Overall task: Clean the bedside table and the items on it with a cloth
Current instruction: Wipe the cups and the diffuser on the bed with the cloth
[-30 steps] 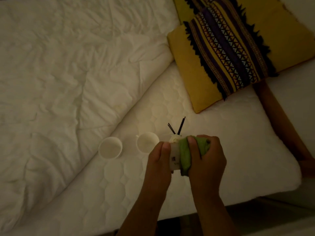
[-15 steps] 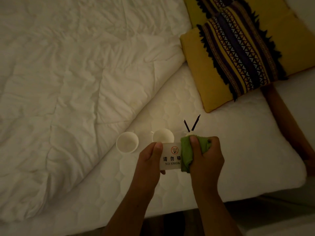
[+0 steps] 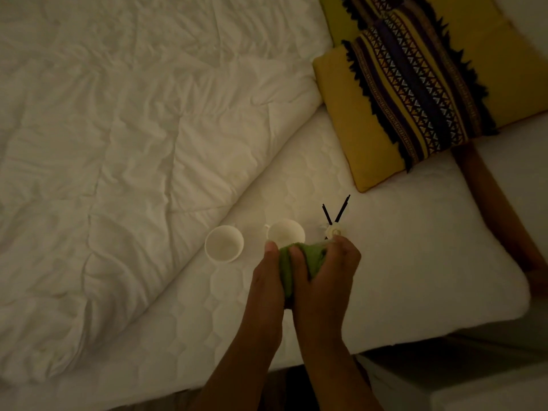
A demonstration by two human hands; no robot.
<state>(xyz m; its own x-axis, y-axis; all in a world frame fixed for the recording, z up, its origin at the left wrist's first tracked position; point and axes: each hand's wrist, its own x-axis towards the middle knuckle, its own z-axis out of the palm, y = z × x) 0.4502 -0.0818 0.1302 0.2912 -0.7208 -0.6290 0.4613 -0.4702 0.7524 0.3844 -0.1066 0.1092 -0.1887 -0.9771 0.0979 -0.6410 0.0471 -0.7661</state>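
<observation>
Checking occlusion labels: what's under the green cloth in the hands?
Only the green cloth shows, bunched between the left hand and right hand, which both grip it. Anything wrapped inside is covered by the cloth and the hands, so I cannot tell what it is.

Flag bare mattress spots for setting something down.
Widest: bare mattress right of the right hand, bordered by diffuser, yellow cushion and bed edge. Second: strip between duvet and left hand, nearer than the left cup. Crowded: left cup, handled cup, diffuser row.

Rumpled white duvet (image 3: pixel 118 143), yellow patterned cushions (image 3: pixel 415 108), perhaps a wooden headboard (image 3: pixel 492 203).
</observation>
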